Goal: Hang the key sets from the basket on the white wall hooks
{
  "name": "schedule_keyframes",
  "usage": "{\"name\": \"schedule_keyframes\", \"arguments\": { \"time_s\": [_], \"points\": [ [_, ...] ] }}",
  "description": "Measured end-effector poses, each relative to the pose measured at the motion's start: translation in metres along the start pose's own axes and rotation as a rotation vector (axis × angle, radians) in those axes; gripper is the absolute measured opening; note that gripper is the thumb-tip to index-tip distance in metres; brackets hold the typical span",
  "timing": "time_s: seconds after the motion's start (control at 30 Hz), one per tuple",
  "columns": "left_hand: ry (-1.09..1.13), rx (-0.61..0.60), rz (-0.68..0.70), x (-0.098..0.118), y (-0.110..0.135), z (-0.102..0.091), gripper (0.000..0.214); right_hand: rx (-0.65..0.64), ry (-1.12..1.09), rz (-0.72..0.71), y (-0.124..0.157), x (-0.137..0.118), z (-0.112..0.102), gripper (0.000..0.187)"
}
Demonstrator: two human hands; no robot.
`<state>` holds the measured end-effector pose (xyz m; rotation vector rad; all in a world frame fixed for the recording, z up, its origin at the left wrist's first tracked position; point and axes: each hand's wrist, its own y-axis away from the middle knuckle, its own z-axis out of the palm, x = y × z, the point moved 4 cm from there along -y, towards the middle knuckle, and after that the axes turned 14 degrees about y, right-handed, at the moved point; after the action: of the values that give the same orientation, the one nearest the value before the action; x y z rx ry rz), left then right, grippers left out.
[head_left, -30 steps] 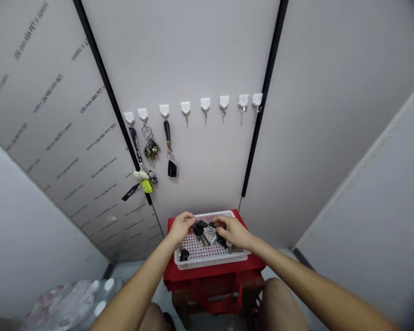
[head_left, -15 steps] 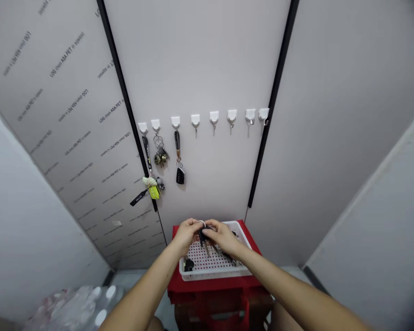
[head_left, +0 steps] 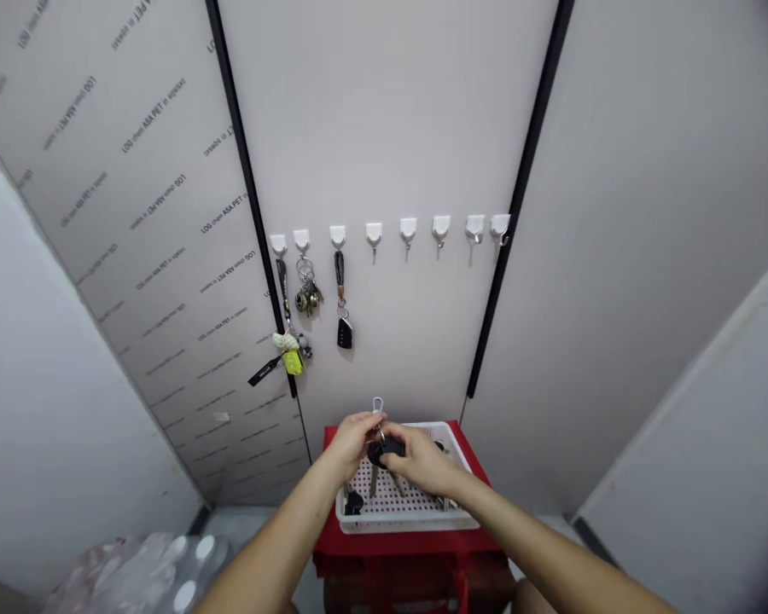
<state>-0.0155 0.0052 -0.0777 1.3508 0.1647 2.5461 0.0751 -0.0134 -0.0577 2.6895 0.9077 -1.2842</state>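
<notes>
My left hand point(head_left: 351, 445) pinches the silver clip point(head_left: 377, 404) of a bunch of keys above the basket, with the clip's loop sticking up past the fingertips. My right hand point(head_left: 422, 462) is closed on the same bunch of keys point(head_left: 375, 455), gripping a black key head. Metal blades hang down below the fingers. Beneath both hands is a white perforated basket point(head_left: 410, 524), where a black key item point(head_left: 353, 502) lies at the left front. More items at the basket's right are partly covered by my right hand.
Several white hooks point(head_left: 408, 227) line the wall. From the left ones hang a yellow key case point(head_left: 293, 362), a ring of keys point(head_left: 307, 298) and a black car key point(head_left: 345, 333). The basket stands on red cloth point(head_left: 358, 542). Wrapped bottles point(head_left: 185, 571) lie at lower left.
The keys have turned in my hands, and the silver clip now points up above my left fingers. The view has shifted slightly, so the wall and basket appear lower and further right.
</notes>
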Motion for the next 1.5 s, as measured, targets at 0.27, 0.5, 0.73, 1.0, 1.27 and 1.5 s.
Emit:
{"name": "schedule_keyframes", "arguments": {
  "time_s": [0.27,0.5,0.73,1.0,1.27,1.5],
  "points": [
    [-0.137,-0.03,0.197,0.022,-0.001,0.011,0.026,0.272,0.001,0.145,-0.02,0.008,-0.03,0.021],
    [-0.33,-0.11,0.264,0.049,-0.004,0.026,0.016,0.28,-0.102,0.1,-0.05,-0.004,-0.05,0.018],
    [-0.328,-0.044,0.522,0.117,-0.015,0.059,0.011,0.421,-0.152,0.088,-0.092,-0.056,-0.111,0.011],
    [-0.488,0.233,0.82,0.188,-0.035,0.098,0.022,0.674,-0.27,0.089,-0.145,-0.091,-0.163,0.011],
    [-0.613,0.258,0.797,0.191,-0.054,0.096,0.01,0.72,-0.086,0.186,-0.167,-0.076,-0.166,0.013],
    [-0.79,0.269,0.87,0.183,-0.048,0.094,0.017,0.705,0.025,0.137,-0.148,-0.073,-0.16,0.016]
  ]
}}
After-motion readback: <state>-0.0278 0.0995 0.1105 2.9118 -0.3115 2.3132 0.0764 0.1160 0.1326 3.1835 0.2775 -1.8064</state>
